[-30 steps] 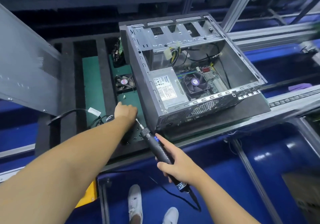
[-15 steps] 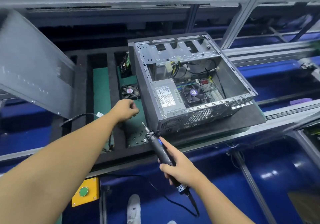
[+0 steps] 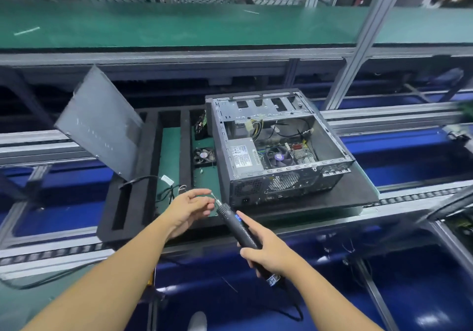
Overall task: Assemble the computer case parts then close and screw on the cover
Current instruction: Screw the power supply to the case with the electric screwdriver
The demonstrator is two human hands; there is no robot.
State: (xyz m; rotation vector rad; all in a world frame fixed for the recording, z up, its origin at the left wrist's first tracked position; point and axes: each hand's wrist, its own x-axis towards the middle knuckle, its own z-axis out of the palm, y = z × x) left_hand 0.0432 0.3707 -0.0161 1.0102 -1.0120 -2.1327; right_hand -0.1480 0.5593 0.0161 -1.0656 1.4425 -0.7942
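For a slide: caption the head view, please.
Right hand grips electric screwdriver, left hand pinches its bit, beside the open computer case.

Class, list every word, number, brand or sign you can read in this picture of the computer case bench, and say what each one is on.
No text here can be read.
Power supply label: printed lines, too small.
Sticker at the cord end of the electric screwdriver: blurred.
Loose fan sticker: blurred.
CPU fan sticker: blurred.
White cable tag: nothing legible.
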